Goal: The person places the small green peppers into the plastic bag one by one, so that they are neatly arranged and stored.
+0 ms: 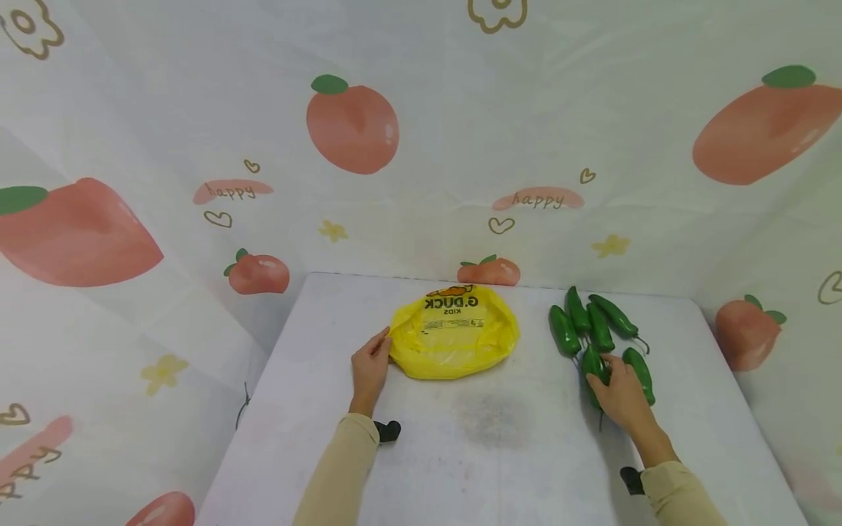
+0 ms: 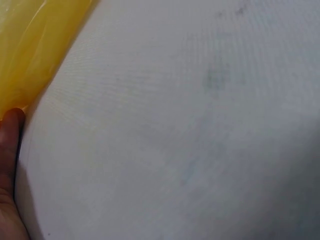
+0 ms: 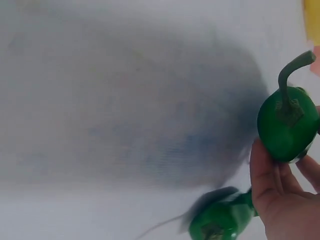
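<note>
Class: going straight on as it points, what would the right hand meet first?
Past the pepper it holds, the right hand would probably meet other green peppers; height is unclear.

Soft, even light fills the head view; the backdrop (image 1: pixel 421 146) stretches toward the side edges, and the green peppers (image 1: pixel 599 329) show small glints. The 2 wrist views look dimmer and softer: the left is darkest at lower right, the right has a blurry-edged shadow across the tabletop (image 3: pixel 125 100).
</note>
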Demonstrator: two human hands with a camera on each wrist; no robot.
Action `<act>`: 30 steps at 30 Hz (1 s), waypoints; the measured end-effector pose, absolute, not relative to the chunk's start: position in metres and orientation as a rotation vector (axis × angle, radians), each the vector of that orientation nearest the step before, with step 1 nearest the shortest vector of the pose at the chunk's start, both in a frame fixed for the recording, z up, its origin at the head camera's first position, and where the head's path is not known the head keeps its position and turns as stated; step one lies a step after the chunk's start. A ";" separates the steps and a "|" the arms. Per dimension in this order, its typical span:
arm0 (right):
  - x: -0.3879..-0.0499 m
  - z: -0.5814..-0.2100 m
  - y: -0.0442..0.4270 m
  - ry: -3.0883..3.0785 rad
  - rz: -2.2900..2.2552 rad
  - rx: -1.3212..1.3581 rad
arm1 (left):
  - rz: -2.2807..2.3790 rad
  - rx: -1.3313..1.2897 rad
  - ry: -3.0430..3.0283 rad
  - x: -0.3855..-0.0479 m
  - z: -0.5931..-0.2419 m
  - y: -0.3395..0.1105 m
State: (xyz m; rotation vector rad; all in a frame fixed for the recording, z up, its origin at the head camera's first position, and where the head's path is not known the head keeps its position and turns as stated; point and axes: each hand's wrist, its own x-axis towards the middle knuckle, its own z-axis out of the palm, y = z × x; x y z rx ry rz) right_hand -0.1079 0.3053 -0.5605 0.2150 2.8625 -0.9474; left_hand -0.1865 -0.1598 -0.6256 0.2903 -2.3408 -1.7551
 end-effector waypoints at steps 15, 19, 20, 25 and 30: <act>-0.120 -0.536 0.297 2.894 -1.049 0.148 | -1.702 0.284 -2.346 -0.186 -0.623 -0.158; -0.124 -0.531 0.295 2.902 -1.044 0.134 | -1.693 0.273 -2.355 -0.186 -0.623 -0.159; -0.125 -0.530 0.295 2.904 -1.042 0.135 | -1.687 0.272 -2.358 -0.187 -0.624 -0.160; -0.132 -0.524 0.293 2.900 -1.042 0.158 | -1.671 0.263 -2.355 -0.189 -0.626 -0.161; -0.134 -0.518 0.288 2.897 -1.050 0.163 | -1.694 0.268 -2.352 -0.189 -0.629 -0.160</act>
